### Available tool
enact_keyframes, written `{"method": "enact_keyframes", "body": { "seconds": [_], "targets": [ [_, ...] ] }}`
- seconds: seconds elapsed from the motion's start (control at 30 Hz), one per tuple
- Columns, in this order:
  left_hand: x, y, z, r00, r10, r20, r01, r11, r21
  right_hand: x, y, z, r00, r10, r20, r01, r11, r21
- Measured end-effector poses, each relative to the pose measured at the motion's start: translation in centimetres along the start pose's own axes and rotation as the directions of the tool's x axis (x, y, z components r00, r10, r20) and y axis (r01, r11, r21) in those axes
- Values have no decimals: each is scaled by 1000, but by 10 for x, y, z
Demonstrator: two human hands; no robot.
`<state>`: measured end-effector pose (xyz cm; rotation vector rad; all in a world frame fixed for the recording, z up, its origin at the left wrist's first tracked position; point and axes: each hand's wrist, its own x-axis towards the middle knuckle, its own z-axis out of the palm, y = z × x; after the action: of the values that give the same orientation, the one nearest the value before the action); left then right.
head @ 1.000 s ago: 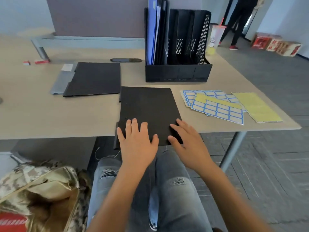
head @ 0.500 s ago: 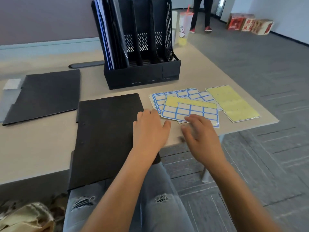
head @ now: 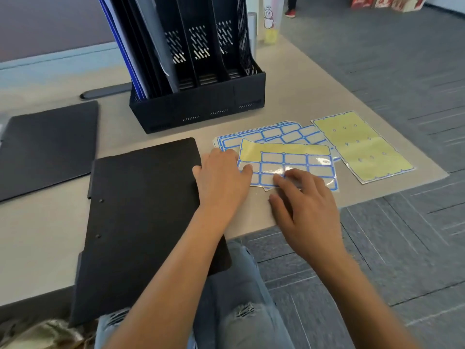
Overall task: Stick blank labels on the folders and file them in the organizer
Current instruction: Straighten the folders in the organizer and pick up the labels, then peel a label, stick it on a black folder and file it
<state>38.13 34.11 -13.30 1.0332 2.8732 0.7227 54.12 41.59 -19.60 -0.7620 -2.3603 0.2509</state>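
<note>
- Both hands have been moved off the flat black plastic folder [head: 146, 210] onto the partly used blue-bordered label sheet [head: 286, 162] beside it.
- The sheet is pinned by the flat, spread left hand [head: 222, 181]; a label edge is being picked by the right hand [head: 305, 210], fingers loosely curled, nothing held yet.
- The black slotted desk organizer [head: 201, 96] stands behind.

Beige desk [head: 297, 96], grey carpet-tile floor [head: 402, 59], purple partition [head: 50, 21] behind.

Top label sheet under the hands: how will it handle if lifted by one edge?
Probably floppy: the top label sheet is thin and its far-left corner already curls up. Likely slippery: the labels glare glossy, and it lies loose on other sheets, so pushing may slide it.
</note>
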Motion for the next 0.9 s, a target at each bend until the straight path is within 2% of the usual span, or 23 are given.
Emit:
{"method": "enact_keyframes", "body": {
  "seconds": [0.17,0.27,0.43,0.63,0.73,0.9],
  "targets": [
    [-1,1,-1,997,-5,-74,-18,953,-303,-2,-2,0,1000,7,7,-7,1000,-16],
    [-3,3,-6,997,-54,-56,25,903,-430,-3,-2,-2,1000,8,21,-8,1000,2],
    [-16,-1,-12,991,-111,-69,56,838,-543,-2,-4,-6,997,31,72,-38,995,94],
    [-35,-14,-24,986,-160,-52,90,762,-641,6,-15,-16,993,87,77,-110,922,370],
    [-44,-18,-34,986,-166,-22,102,698,-709,10,-28,-23,993,99,58,-115,894,433],
    [-59,-21,-53,985,-172,28,123,572,-811,26,-50,-33,998,-12,64,-20,876,482]
  ]
}}
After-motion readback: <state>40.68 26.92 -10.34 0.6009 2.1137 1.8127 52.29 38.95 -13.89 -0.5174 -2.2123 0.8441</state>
